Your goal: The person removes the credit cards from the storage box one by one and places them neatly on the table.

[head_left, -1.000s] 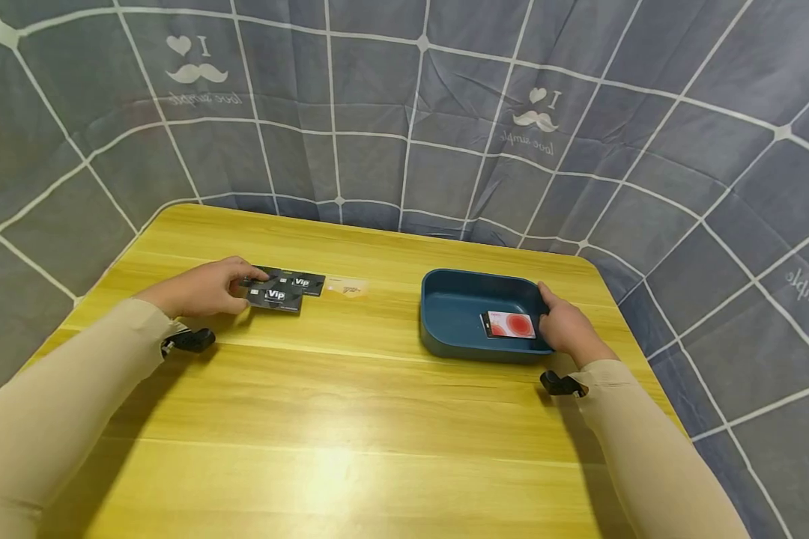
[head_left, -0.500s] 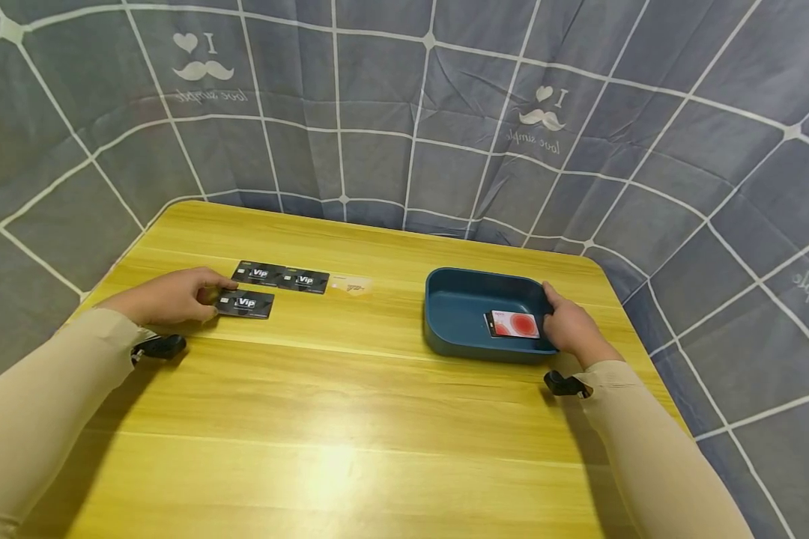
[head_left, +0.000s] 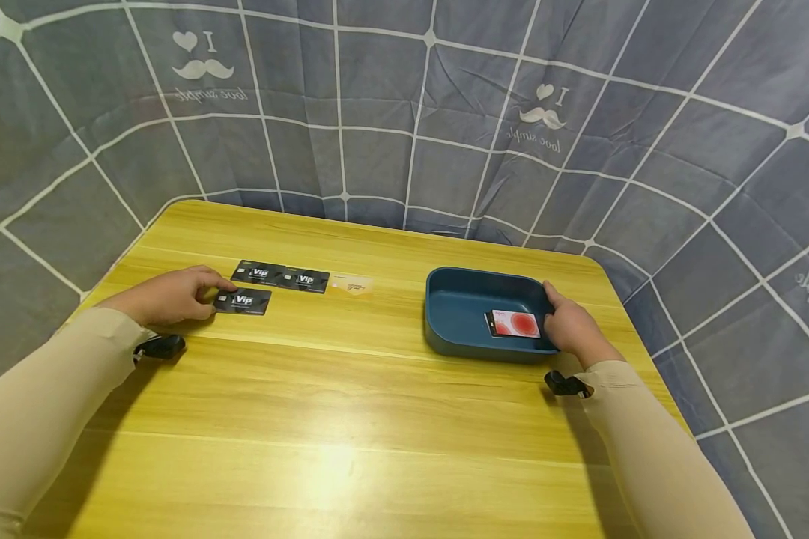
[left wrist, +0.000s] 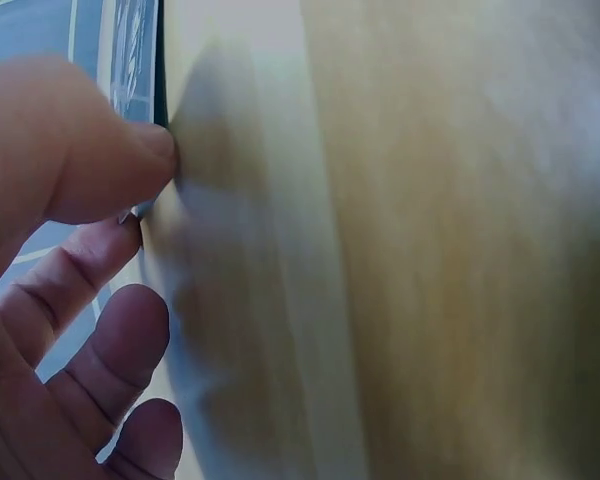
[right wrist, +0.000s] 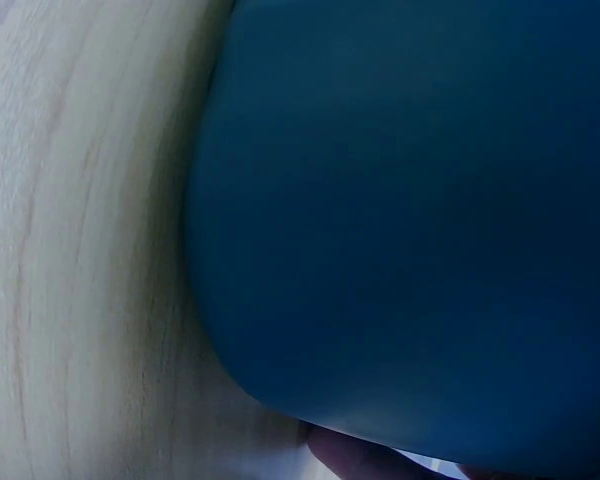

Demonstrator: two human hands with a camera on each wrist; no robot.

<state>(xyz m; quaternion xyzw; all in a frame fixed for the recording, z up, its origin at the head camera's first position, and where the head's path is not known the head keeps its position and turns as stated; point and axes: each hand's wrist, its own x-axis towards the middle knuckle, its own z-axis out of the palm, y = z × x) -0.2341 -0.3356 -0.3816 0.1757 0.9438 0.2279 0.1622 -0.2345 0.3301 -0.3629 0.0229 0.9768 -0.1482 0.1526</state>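
Observation:
My left hand pinches the left edge of a black card marked "Vip", thumb and forefinger meeting there in the left wrist view. Behind it, two more black Vip cards lie in a row with a pale gold card at their right end. On the right, my right hand grips the right end of a dark blue rectangular box. Inside the box rests a red-and-white card on top of a darker one. The right wrist view is mostly filled by the box's outer wall.
The wooden table has its far edge against a grey checked curtain that wraps round the back and sides. A black strap piece juts from the left cuff, and a similar one from the right.
My left hand has drawn one Vip card left and toward me, away from the others, uncovering the row. Over the last half second it shifts only slightly. My right hand stays on the box.

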